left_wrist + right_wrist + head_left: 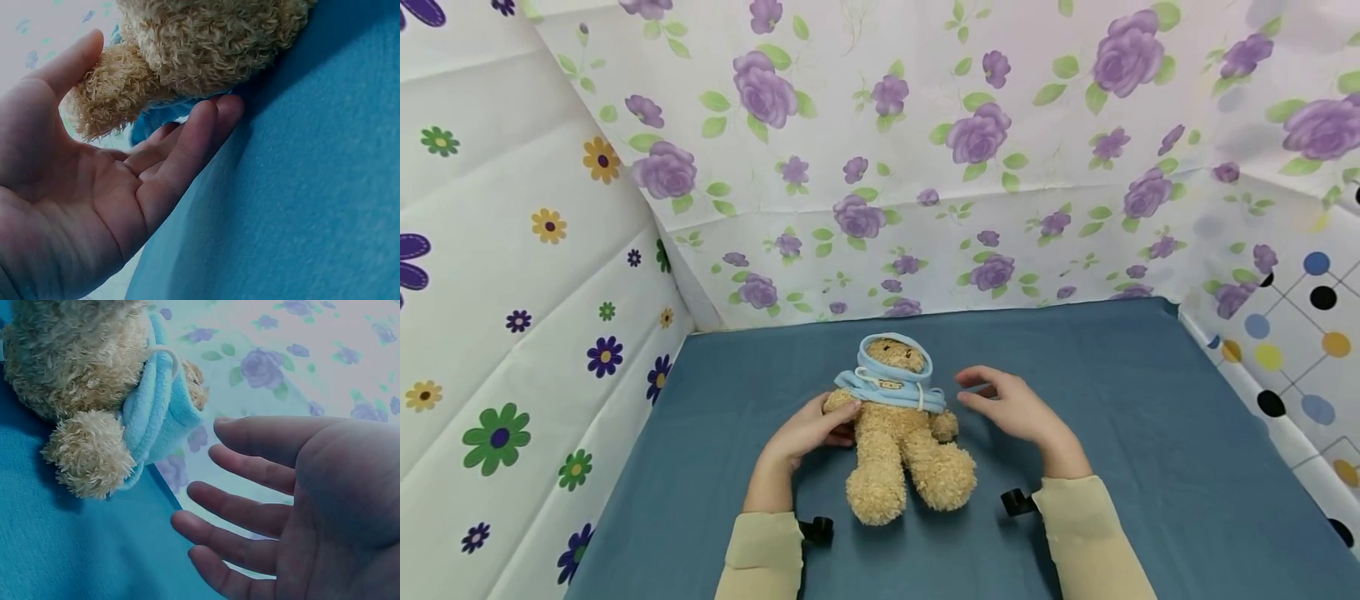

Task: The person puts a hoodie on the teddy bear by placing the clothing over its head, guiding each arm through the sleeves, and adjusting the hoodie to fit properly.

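A tan, curly-furred teddy bear point(891, 442) lies on its back on the blue-covered table, legs toward me. Bunched around its chest and lower face is a light blue hoodie point(880, 392) with white cords and a small patch. My left hand point(812, 429) holds the bear at its arm on the left, thumb over the arm and fingers reaching beneath; the left wrist view shows those fingers point(187, 137) under the fur. To the right of the bear, my right hand point(1011, 406) hovers with fingers apart, touching nothing. The right wrist view shows a gap between that hand and the hoodie point(165, 394).
A blue cloth point(1150, 433) covers the table. Behind it hangs a white sheet with purple roses point(977, 133). Flower-patterned sheeting point(497, 333) borders the left side, and dotted sheeting point(1292, 358) the right. Black wrist mounts point(1017, 502) stick out at both sleeves.
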